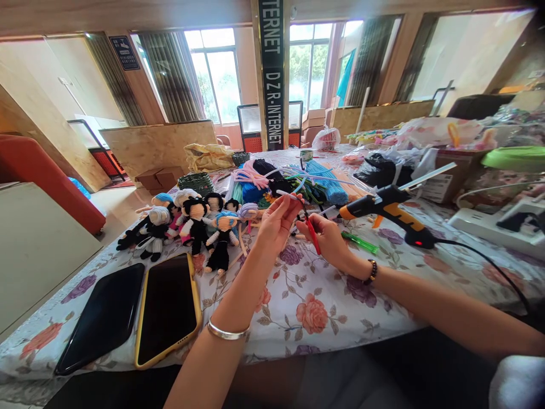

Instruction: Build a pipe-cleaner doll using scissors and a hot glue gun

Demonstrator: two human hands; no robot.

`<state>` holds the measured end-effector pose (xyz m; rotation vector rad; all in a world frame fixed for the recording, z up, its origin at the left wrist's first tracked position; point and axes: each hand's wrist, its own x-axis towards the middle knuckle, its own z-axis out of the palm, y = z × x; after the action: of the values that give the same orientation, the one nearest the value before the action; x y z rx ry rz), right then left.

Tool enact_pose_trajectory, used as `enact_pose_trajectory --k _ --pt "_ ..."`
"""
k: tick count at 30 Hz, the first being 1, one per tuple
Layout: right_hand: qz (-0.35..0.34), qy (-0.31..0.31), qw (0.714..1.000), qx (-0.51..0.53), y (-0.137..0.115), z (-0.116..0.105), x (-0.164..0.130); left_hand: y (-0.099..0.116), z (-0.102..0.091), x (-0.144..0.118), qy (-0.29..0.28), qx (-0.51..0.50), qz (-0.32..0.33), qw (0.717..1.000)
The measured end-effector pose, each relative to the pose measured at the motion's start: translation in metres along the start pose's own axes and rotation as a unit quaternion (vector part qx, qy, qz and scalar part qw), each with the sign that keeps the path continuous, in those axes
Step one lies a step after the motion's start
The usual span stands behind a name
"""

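My left hand [279,221] pinches a thin white fuzzy strip [288,195], which looks like a pipe cleaner, between thumb and fingertips. In my right hand [331,237] are scissors with red handles [314,237], their dark blades pointing up toward the left fingertips. Whether the blades touch the strip I cannot tell. Behind both hands lie bundles of fuzzy pipe cleaners, among them a blue bundle [326,184] and pink ones [252,175]. Several small dolls [196,224] with black, blue or grey hair sit to the left of my left hand.
A black and orange glue gun [385,205] rests at the right, its cable trailing off the table. Near my right hand lies a green-handled tool [360,242]. Two phones, one black [104,318] and one yellow-cased [168,309], lie front left. Plastic bags [383,170] crowd the back right.
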<state>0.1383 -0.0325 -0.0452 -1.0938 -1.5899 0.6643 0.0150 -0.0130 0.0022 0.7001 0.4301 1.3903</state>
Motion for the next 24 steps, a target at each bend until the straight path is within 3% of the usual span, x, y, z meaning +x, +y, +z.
enact_pose_trajectory --k 24 --pt "-0.012 0.002 0.999 -0.037 -0.0001 -0.001 0.0003 0.0014 0.0044 -0.0033 0.022 -0.028 -0.016 0.999"
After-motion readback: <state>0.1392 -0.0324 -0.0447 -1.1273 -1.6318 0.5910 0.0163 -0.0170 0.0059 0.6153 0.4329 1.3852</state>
